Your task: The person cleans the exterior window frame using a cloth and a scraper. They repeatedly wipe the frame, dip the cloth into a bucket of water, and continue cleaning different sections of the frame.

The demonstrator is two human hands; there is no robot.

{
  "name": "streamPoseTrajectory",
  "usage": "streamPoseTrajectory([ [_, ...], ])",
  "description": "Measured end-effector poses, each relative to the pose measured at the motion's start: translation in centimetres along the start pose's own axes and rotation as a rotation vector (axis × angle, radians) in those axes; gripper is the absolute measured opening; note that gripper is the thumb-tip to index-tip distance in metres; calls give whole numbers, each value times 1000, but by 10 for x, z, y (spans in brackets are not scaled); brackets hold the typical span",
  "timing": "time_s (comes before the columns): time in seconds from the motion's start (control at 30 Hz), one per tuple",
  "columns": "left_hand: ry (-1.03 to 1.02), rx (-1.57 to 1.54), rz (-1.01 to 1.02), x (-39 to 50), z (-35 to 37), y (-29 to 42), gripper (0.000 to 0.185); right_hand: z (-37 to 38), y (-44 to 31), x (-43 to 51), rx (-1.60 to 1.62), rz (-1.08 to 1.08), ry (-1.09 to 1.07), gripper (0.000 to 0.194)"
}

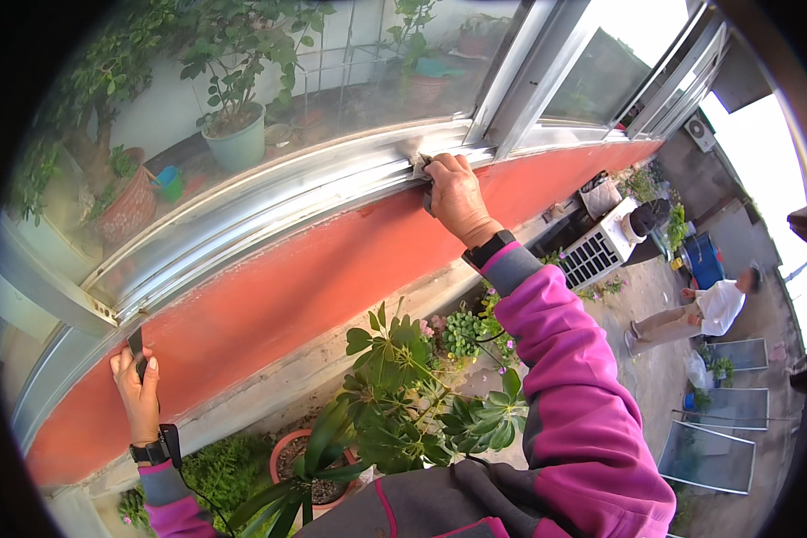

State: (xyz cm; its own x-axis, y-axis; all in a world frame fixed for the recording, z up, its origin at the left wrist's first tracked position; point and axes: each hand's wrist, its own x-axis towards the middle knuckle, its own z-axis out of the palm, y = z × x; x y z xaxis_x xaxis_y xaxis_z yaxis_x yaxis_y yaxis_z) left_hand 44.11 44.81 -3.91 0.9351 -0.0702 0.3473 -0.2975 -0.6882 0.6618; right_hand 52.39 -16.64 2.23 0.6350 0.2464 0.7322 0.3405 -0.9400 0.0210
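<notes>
My right hand [458,198] grips a crumpled whitish cloth [418,164] and presses it into the metal track [289,212] of a sliding window. Something small and dark shows beneath that hand; what it is I cannot tell. At the lower left, my left hand [138,393] holds a flat, dark-bladed tool [136,344], possibly a scraper or putty knife. Its tip points up towards the track's corner, close to the red-painted wall [296,276]. The window glass [376,87] rises behind the track.
Potted plants stand behind the glass, among them a pale green pot [237,142]. Below the sill grow a leafy shrub [403,390] and a plant in a terracotta pot [289,450]. A person [703,309] stands in the yard at right, near framed screens [709,457] and an air-conditioner unit [592,252].
</notes>
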Motion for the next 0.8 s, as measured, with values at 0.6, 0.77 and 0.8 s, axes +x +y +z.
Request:
streamPoseTrajectory([
  [0.6, -2, -16, -6, 0, 1, -1, 31, 11, 68, 0, -372, 370, 49, 17],
  [0.77, -14, -7, 21, 0, 1, 1, 30, 19, -8, 9, -189, 233, 95, 11],
  [0.8, -9, 22, 16, 0, 1, 2, 30, 20, -20, 10, -136, 199, 87, 12],
])
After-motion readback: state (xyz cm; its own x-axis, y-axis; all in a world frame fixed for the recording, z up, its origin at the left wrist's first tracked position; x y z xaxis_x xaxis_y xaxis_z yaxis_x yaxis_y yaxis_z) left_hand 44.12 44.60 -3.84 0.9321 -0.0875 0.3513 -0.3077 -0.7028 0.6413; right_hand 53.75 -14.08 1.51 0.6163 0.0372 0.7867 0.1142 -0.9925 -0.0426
